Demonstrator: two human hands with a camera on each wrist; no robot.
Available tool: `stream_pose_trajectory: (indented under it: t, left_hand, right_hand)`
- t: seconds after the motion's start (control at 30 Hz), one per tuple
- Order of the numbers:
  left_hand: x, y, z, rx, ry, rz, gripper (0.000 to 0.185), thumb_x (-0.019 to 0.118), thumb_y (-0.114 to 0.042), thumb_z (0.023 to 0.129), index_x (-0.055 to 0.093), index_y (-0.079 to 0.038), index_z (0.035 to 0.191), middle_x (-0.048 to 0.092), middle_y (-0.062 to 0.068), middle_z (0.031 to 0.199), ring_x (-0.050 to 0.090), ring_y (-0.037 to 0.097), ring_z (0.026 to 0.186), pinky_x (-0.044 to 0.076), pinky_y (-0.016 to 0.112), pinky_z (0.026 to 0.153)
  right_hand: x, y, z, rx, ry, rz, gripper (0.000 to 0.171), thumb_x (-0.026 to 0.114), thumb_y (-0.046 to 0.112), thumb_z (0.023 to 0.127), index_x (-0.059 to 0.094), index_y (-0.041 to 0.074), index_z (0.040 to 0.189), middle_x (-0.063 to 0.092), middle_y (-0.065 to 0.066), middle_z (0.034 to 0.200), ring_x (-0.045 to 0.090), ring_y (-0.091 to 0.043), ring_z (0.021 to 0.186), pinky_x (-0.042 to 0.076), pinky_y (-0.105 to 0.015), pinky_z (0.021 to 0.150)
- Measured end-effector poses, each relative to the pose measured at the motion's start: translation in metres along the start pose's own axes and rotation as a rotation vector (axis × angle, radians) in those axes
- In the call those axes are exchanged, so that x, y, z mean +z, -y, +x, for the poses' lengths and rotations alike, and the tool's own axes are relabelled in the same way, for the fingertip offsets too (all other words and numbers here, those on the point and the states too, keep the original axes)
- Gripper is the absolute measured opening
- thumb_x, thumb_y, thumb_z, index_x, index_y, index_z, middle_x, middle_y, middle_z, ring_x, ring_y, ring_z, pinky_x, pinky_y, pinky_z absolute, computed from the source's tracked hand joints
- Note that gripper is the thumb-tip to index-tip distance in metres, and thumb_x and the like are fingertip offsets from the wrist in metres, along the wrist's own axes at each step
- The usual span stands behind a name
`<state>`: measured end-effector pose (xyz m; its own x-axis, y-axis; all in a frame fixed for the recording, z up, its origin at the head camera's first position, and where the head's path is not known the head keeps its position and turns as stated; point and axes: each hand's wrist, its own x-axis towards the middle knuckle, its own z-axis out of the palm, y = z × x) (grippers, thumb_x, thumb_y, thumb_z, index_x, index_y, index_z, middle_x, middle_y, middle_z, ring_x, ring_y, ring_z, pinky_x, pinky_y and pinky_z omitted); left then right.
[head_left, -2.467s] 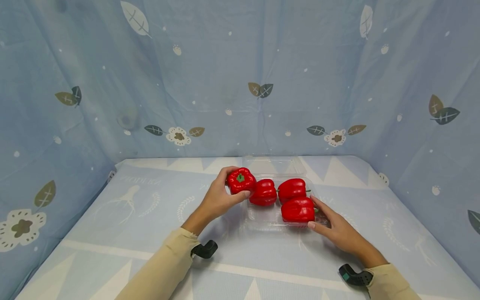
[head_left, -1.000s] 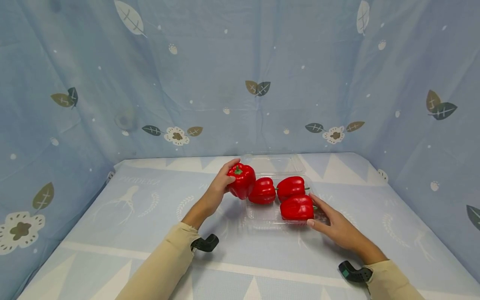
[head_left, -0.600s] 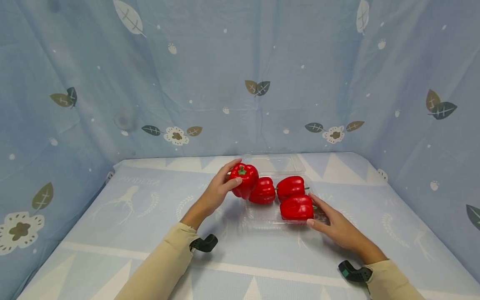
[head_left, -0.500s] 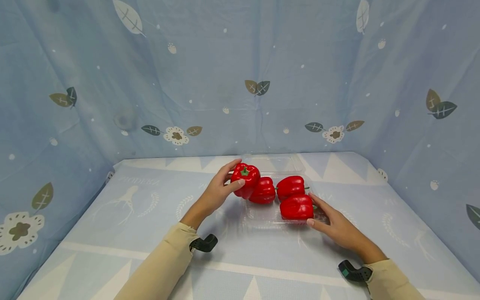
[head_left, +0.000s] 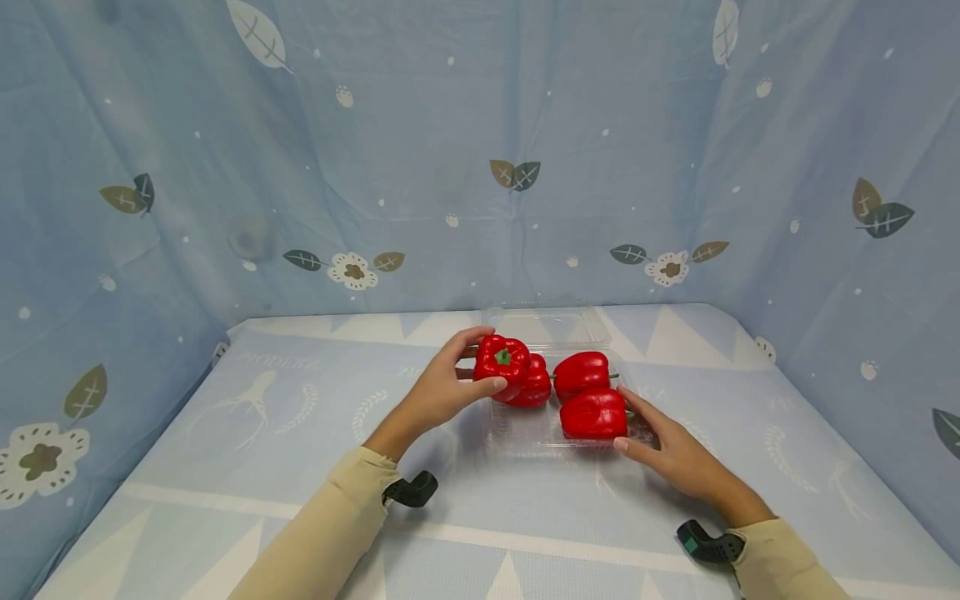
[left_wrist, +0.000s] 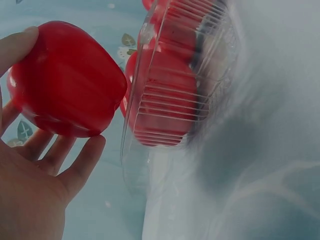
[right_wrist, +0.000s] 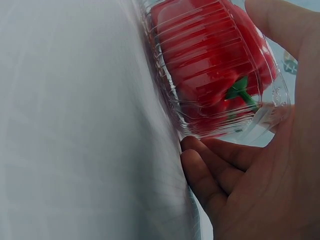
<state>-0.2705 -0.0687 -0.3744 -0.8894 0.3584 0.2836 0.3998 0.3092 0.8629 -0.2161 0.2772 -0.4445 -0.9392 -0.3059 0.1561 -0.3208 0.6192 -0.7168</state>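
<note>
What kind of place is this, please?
Probably a small staged recording booth, not a kitchen: blue leaf-printed cloth hangs on three sides, a patterned sheet covers the table, and only peppers in a clear tray lie there.

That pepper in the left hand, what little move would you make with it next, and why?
Probably lower the held pepper a little towards the person, into the near-left corner of the clear tray. Three peppers already lie inside, that corner looks bare, and the left hand holds it above the tray's left edge while the right hand rests on the right side.

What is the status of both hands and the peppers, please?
Left hand grips a red pepper above the clear tray. Right hand steadies the tray. Three peppers inside.
</note>
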Motion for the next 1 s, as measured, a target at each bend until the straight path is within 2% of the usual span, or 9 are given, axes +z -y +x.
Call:
stream_pose_trajectory:
  t: [0.37,0.57,0.8,1.0]
  left_hand:
    - [0.011,-0.005,-0.001,0.061,0.015,0.113,0.072,0.081,-0.029,0.075,0.038,-0.023,0.132,0.051,-0.006,0.127,0.05,0.013,0.116,0.05,0.033,0.091]
    - [0.016,-0.007,-0.002,0.061,0.031,0.173,0.074,0.081,-0.029,0.074,0.035,-0.019,0.132,0.049,-0.003,0.124,0.052,0.017,0.113,0.051,0.031,0.088]
    - [0.02,-0.008,-0.002,0.154,0.04,0.396,0.08,0.079,-0.038,0.075,0.037,-0.026,0.142,0.048,-0.006,0.123,0.051,0.008,0.111,0.05,0.029,0.088]
    - [0.025,-0.015,-0.004,0.163,0.041,0.549,0.078,0.079,-0.047,0.073,0.044,-0.027,0.139,0.048,-0.006,0.125,0.052,0.012,0.111,0.053,0.033,0.085]
  right_hand:
    - [-0.001,0.002,0.0,-0.007,-0.007,-0.006,0.076,0.062,0.039,0.09,0.024,0.017,0.152,0.042,-0.014,0.144,0.052,-0.03,0.118,0.045,-0.055,0.094]
    - [-0.001,0.003,-0.001,-0.001,-0.002,-0.005,0.076,0.062,0.039,0.09,0.024,0.017,0.152,0.042,-0.015,0.144,0.052,-0.031,0.118,0.045,-0.055,0.094]
    - [-0.002,0.002,-0.001,0.002,0.002,0.006,0.075,0.062,0.04,0.09,0.024,0.018,0.152,0.042,-0.014,0.144,0.052,-0.031,0.119,0.043,-0.055,0.095]
    - [-0.001,0.001,-0.001,0.006,-0.001,-0.007,0.076,0.062,0.042,0.09,0.025,0.019,0.152,0.043,-0.013,0.143,0.052,-0.029,0.118,0.044,-0.055,0.095]
